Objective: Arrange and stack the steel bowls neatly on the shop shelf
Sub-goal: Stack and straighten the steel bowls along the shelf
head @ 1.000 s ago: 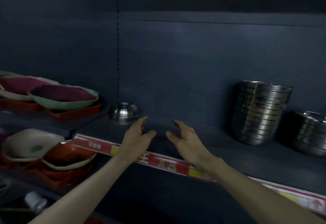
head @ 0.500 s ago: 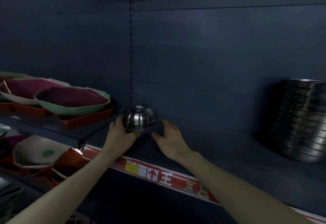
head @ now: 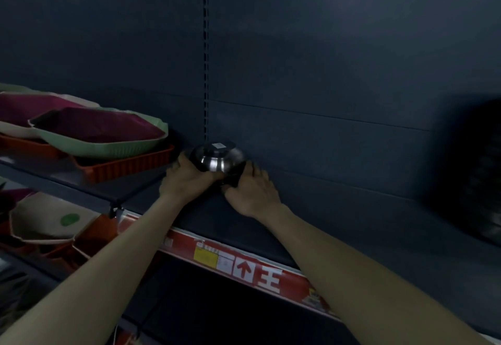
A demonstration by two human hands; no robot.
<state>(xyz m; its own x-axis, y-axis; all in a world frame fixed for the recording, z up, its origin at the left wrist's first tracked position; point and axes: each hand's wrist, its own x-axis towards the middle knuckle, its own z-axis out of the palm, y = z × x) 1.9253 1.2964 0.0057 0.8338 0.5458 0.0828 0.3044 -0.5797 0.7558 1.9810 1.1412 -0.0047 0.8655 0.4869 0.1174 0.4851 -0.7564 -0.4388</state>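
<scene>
1. At the rear left corner of the dark shop shelf [head: 352,222], an upturned steel bowl [head: 218,158], a label sticker [head: 219,145] on its base, sat between a person's two hands.
2. The left hand [head: 187,179] and right hand [head: 252,191], spread and empty a second earlier, had closed on the bowl's opposite sides, fingers curled round it.
3. Whether the bowl had left the shelf could not be told.
4. With the grip made, moving the bowl for stacking looked ready to begin.
</scene>
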